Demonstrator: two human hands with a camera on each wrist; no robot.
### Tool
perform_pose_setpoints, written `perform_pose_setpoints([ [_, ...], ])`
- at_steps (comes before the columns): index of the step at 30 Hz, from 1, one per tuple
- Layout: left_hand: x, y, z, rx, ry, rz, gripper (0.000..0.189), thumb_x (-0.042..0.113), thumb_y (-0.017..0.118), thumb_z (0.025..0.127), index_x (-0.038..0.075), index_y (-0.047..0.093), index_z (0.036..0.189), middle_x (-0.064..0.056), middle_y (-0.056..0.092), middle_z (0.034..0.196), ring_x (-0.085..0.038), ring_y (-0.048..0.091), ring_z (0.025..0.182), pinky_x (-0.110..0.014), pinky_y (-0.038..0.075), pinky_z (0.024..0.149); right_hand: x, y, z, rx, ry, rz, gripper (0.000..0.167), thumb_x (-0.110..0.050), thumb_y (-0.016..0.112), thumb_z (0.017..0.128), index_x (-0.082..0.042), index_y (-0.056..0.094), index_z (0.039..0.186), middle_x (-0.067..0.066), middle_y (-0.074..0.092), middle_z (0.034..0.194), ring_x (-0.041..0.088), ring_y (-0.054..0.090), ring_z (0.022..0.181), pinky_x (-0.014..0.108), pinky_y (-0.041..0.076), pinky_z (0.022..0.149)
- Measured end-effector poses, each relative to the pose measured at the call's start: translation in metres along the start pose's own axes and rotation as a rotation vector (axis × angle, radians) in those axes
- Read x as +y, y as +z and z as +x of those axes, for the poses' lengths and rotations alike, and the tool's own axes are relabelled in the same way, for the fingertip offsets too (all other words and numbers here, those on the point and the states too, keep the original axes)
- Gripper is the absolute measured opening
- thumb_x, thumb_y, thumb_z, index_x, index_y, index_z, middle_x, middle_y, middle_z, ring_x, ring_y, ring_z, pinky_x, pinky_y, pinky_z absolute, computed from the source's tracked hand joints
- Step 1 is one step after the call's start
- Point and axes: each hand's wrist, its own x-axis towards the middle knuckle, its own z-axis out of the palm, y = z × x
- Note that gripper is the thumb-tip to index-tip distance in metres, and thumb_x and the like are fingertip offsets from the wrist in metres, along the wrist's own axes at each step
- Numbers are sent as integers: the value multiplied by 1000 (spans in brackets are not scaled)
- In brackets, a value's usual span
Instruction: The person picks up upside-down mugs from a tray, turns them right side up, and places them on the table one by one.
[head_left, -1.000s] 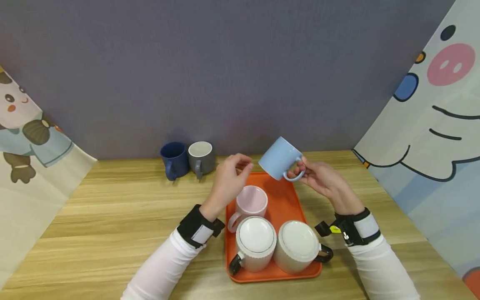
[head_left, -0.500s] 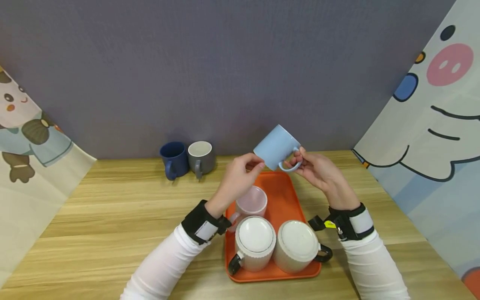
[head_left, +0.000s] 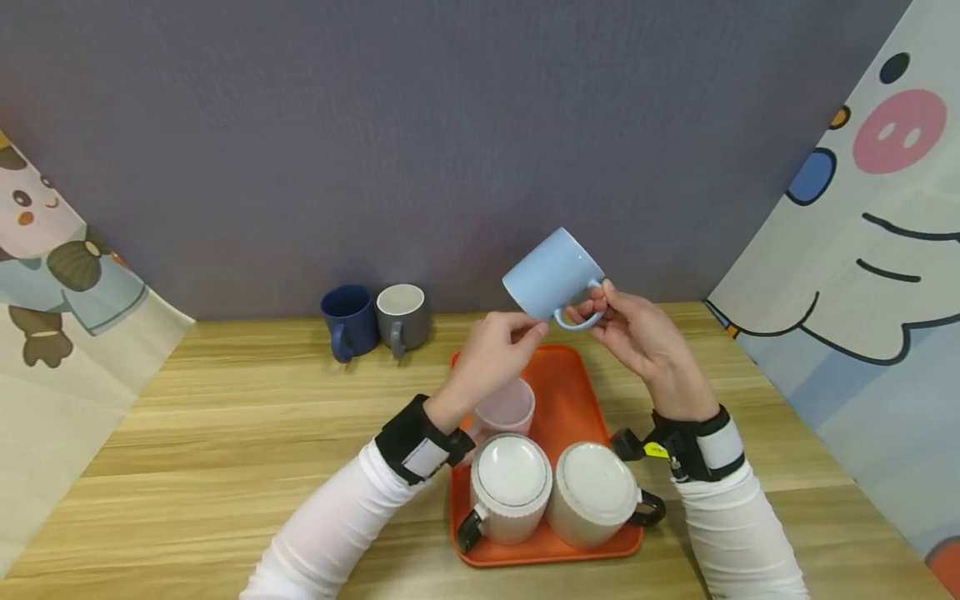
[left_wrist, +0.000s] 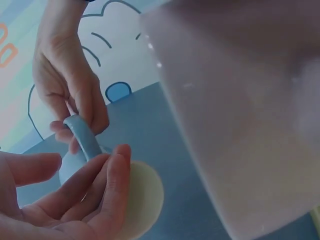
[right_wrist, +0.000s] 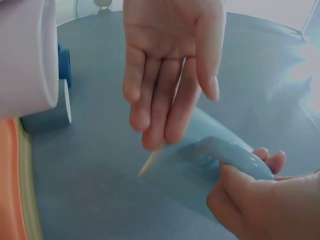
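A light blue mug (head_left: 551, 275) is held tilted in the air above the far end of the orange tray (head_left: 558, 392). My right hand (head_left: 648, 350) grips it by the handle (left_wrist: 84, 137). My left hand (head_left: 495, 358) reaches to the mug's lower edge; in the right wrist view its fingers (right_wrist: 170, 100) extend against or just in front of the mug's side, thumb apart. Contact is hard to tell. Below the left hand, a pink mug (head_left: 510, 408) stands on the tray, partly hidden by that hand and wrist.
Two whitish mugs with black handles stand upside down at the tray's near end, one on the left (head_left: 512, 475), one on the right (head_left: 596, 487). A navy mug (head_left: 351, 321) and a grey mug (head_left: 403, 317) stand against the back wall (head_left: 450, 150), left of the tray.
My right hand has raised the light blue mug a little. The left hand has moved right and come up to the mug's lower edge, covering more of the pink mug.
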Motion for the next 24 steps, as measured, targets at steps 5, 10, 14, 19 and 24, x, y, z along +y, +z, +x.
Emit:
perform_pose_setpoints([
  [5,5,3,2,-28,-10,16,23,26,55,96,12,69,83,3,44,59,-11,42,53,-21,31,50,2,6,-1,6,-34,26,27,-16,38,101,2,54,89,7,52,83,18,58,82,30,52,89],
  [10,9,4,4,-42,-19,-9,36,32,48,99,12,58,70,3,35,55,-12,35,48,-23,24,47,7,13,-4,-1,-79,43,27,-16,38,101,2,55,92,8,54,84,18,60,84,30,52,90],
  [14,10,3,6,-24,-52,-63,39,34,46,100,9,61,73,-3,46,60,-14,43,53,-23,31,50,13,18,-4,-14,-109,58,28,-16,37,102,1,55,90,8,53,85,17,58,84,29,50,92],
  [19,7,1,9,-10,-139,-313,37,28,48,100,-2,70,103,-16,70,96,-23,69,85,-31,55,79,19,23,-2,-37,-107,78,28,-17,36,102,1,54,90,8,53,87,17,56,85,28,49,94],
  [24,5,-1,11,-12,-206,-536,37,22,49,99,-9,65,111,-26,67,106,-36,67,97,-42,52,88,23,26,-1,-47,-99,27,28,-18,36,102,0,55,92,7,54,88,17,56,87,26,48,93],
])
